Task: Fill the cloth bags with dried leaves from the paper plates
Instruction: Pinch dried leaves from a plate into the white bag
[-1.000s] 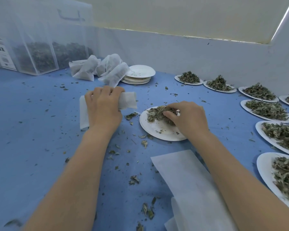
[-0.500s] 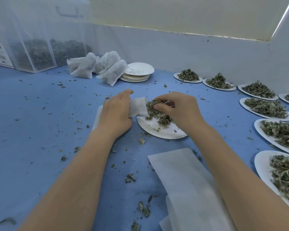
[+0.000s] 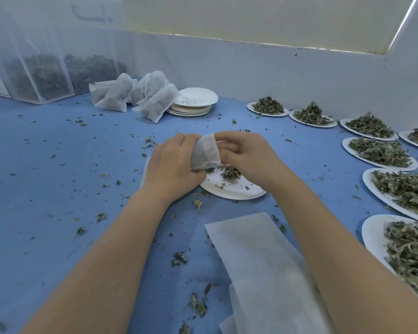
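Both hands (image 3: 173,165) at cloth bag (image 3: 205,153)

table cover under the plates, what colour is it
Blue, scattered with dried leaf bits; the table cover shows in the head view.

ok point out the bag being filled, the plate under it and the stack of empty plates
cloth bag (image 3: 206,153), head view, on its white side panel
paper plate (image 3: 237,190), head view, on its bare near part
stack of empty plates (image 3: 198,98), head view, on the top plate's face
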### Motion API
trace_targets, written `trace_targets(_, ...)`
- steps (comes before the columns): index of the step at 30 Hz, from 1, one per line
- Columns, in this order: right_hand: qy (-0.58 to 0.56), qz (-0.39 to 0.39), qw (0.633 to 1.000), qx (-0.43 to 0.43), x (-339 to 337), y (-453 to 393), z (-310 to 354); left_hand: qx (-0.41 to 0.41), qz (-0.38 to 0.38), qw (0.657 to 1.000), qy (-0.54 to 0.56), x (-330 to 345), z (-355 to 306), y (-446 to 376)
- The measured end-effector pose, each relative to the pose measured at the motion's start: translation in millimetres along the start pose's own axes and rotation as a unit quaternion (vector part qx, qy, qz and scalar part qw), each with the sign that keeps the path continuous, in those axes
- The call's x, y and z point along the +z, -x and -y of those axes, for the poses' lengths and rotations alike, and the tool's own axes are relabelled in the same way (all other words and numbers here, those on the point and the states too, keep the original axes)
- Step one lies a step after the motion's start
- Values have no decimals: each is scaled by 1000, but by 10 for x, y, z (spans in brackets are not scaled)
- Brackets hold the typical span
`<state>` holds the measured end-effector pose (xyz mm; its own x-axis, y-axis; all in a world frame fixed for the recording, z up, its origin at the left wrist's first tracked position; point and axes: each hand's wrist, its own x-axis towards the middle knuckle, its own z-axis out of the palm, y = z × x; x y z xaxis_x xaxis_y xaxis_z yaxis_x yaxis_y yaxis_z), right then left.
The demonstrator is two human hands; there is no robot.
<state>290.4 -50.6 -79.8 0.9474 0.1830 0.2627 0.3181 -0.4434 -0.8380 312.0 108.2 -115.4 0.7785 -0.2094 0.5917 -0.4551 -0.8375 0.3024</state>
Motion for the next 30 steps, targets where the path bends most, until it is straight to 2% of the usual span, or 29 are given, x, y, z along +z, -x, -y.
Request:
trace_targets(5,24,-164,986,14,173,-24,31,23,-29,999,6,7,-75,9)
trace_targets(9,97,-224,970,-4,211,-31,31,27,-53,998,18,-7,-106,19)
trace_targets(11,114,-203,972,38,197,-39,23,11,-57,998,24,-17,-104,12)
trace_targets(14,46,-123,988,86,147,-39,37,5,-59,998,19,-16,-98,4)
trace_targets(19,-21,-122,990,65,20,1,84,-14,-50,999,-3,-4,-68,-9)
trace_targets(25,89,-99,991,-1,9,3,90,-19,-38,998,47,4,-66,-4)
trace_targets(30,155,-65,986,-15,82,-12,75,-7,-26,998,65,12,-105,8)
